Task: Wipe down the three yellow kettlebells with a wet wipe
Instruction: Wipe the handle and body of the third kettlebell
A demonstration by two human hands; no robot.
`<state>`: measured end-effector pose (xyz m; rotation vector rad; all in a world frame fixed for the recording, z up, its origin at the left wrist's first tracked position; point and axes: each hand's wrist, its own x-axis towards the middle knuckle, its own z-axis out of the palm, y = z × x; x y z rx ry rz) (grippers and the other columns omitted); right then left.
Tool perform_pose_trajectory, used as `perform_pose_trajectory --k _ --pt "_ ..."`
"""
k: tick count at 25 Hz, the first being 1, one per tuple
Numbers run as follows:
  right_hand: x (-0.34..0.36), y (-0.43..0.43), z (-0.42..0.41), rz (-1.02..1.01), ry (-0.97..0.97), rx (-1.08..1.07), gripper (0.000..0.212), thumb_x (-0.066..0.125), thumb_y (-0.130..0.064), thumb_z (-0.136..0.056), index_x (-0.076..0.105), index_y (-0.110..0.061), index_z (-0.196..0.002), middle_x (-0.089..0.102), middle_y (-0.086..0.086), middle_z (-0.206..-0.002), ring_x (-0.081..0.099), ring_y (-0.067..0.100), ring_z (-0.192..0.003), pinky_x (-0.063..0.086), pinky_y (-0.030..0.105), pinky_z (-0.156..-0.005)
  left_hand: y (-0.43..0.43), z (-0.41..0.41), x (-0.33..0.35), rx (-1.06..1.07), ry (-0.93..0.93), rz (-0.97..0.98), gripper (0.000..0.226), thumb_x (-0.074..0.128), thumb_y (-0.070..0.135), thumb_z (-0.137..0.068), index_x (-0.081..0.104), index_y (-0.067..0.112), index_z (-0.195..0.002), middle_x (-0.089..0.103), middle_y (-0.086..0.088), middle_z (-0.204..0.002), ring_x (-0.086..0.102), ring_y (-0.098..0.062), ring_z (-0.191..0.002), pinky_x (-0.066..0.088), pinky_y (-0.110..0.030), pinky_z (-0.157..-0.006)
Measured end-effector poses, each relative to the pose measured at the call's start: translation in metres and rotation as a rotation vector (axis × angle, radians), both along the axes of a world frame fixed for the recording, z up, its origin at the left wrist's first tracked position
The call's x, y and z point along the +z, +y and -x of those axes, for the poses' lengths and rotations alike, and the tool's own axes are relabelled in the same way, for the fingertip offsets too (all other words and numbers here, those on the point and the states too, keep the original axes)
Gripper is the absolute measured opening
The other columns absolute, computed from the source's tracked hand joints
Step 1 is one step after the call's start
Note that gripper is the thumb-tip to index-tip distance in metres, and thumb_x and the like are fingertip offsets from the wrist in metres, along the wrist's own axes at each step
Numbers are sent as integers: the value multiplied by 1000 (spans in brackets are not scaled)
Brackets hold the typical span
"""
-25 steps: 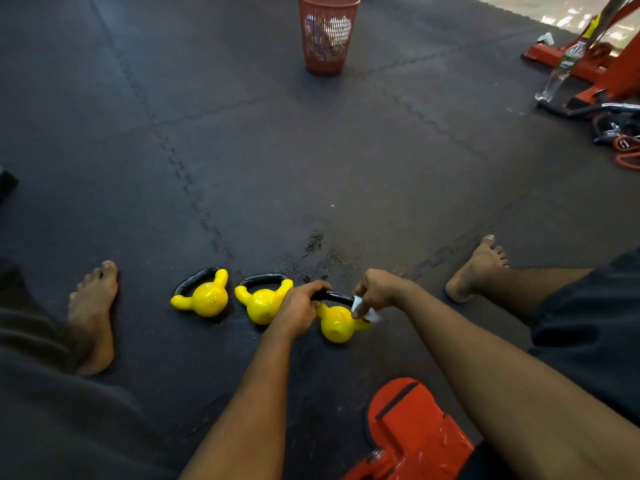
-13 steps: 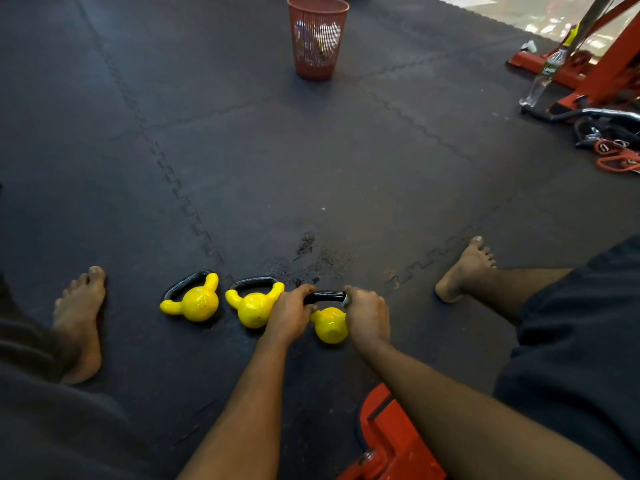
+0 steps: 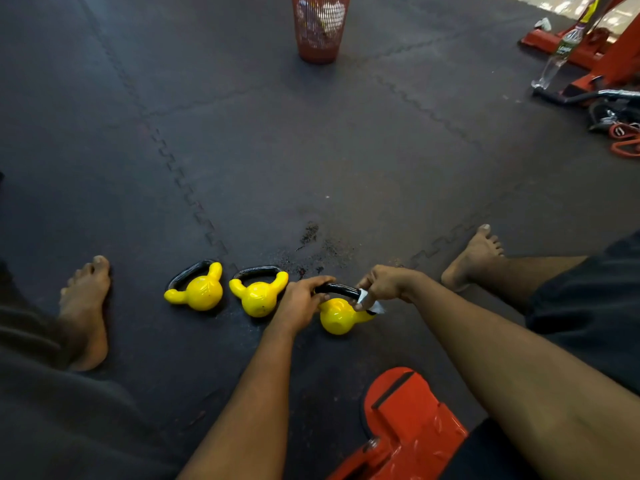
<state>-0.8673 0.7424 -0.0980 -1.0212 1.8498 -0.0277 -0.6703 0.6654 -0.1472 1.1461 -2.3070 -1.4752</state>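
My left hand (image 3: 301,301) is curled round the left end of the kettlebell's black handle (image 3: 337,289). I judge that is to keep the kettlebell (image 3: 337,318) from rolling while I rub. My right hand (image 3: 384,285) pinches the wipe (image 3: 369,301) between fingers and thumb and presses it on the right end of the handle, where the black bar meets the yellow horn. The kettlebell lies on the floor (image 3: 346,168) between my forearms, ball towards me and handle away.

Just left of it lies the middle kettlebell (image 3: 258,299), and left of that the end kettlebell (image 3: 201,292), both turned the same way. I take the row as a way to work along them one by one.

Most of the wipe is folded inside my fingers, and only a white corner shows below them. My left hand covers the kettlebell's left horn, and I cannot tell whether it touches the middle kettlebell. Nothing shows whether those two are wiped yet.

Far beyond the kettlebell stands a red bin (image 3: 320,29), its top cut off and its pale contents unclear. Nearer me than the kettlebell, a red metal part (image 3: 408,420) runs off the bottom edge.
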Motion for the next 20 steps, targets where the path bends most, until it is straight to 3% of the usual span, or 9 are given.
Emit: perform_pose_trajectory --k 2,4,5,7,9,12,14,17,20 --pt "-5 -2 -5 117 117 -71 32 79 -18 -75 75 -19 -106 67 0 -92 61 18 -91 49 30 -76 -2 0 2 16 -27 37 42 68 14 -85 62 26 -125 68 -8 -116 63 -17 -102 51 -31 -93" --pt "-16 -1 -26 302 385 -190 32 68 -12 -80 73 -20 -111 71 6 -91 64 23 -87 50 33 -70 0 2 3 42 -44 60 44 69 19 -85 60 25 -128 68 -10 -116 62 -21 -104 49 -29 -93" --pt "-25 2 -41 387 518 -259 37 60 -9 -84 69 -21 -118 71 9 -98 65 27 -93 52 35 -73 3 3 4 43 -49 75 44 69 20 -85 60 24 -128 68 -10 -115 62 -22 -104 48 -28 -91" --pt "-46 9 -72 506 660 -337 49 48 -2 -90 52 -14 -137 61 12 -128 55 28 -120 47 36 -96 6 4 5 46 -58 108 43 69 20 -85 60 22 -127 69 -11 -114 62 -24 -104 47 -28 -89" --pt "-62 18 -93 584 701 -319 58 43 0 -92 29 -5 -149 36 14 -152 30 27 -143 29 36 -117 5 3 3 65 -54 109 42 68 19 -86 60 21 -127 69 -12 -114 63 -24 -103 47 -27 -89" --pt "-69 31 -94 681 707 -178 64 41 -3 -94 15 -4 -153 16 12 -161 9 24 -150 16 37 -122 3 2 1 81 -83 86 43 67 20 -86 59 20 -128 68 -14 -116 63 -24 -104 47 -26 -89" --pt "-70 34 -89 700 635 -180 66 37 0 -92 14 -6 -154 12 10 -162 5 21 -150 14 35 -122 2 4 2 86 -89 78 44 67 21 -86 58 20 -129 67 -14 -119 62 -24 -107 47 -27 -91" --pt "-66 35 -83 669 532 -377 65 32 0 -93 12 -7 -154 11 9 -162 6 19 -150 13 31 -122 4 8 5 68 -83 99 45 68 21 -86 58 19 -130 66 -14 -121 61 -26 -111 47 -30 -95" --pt "-68 38 -85 723 536 -300 67 33 1 -92 12 -9 -154 8 6 -163 3 17 -150 14 32 -122 3 9 4 55 -88 99 45 67 21 -86 58 19 -130 66 -13 -120 61 -26 -110 47 -31 -95"
